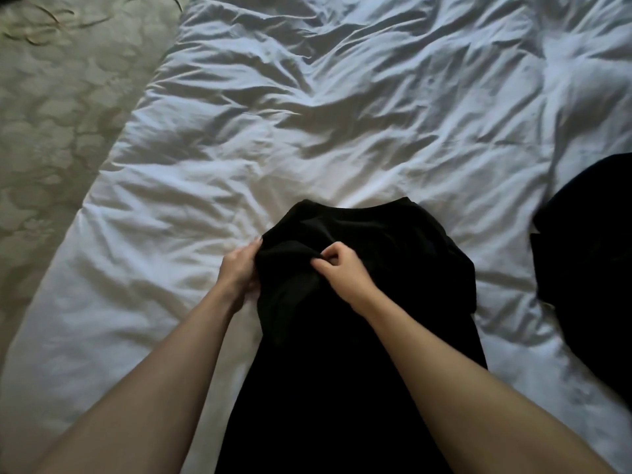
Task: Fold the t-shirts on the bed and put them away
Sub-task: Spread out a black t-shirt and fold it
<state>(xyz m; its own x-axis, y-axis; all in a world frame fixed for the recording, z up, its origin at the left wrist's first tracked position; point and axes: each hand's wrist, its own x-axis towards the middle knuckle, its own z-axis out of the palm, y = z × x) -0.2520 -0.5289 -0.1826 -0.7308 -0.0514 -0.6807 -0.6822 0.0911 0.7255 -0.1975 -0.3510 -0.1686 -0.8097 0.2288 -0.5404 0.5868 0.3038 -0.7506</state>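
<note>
Two bare forearms reach out over the bed. The right hand (342,268) pinches a raised fold of the black t-shirt (369,241), fingers curled tight on the cloth. Just left of it, the left hand (239,268) grips the shirt's edge, its fingers tucked into the fabric. The shirt lies lengthwise beneath both hands on the rumpled white duvet (342,114). Well off to the right hand's right, another dark garment (588,268) lies on the duvet. Beyond the left hand, patterned carpet (61,114) shows.
</note>
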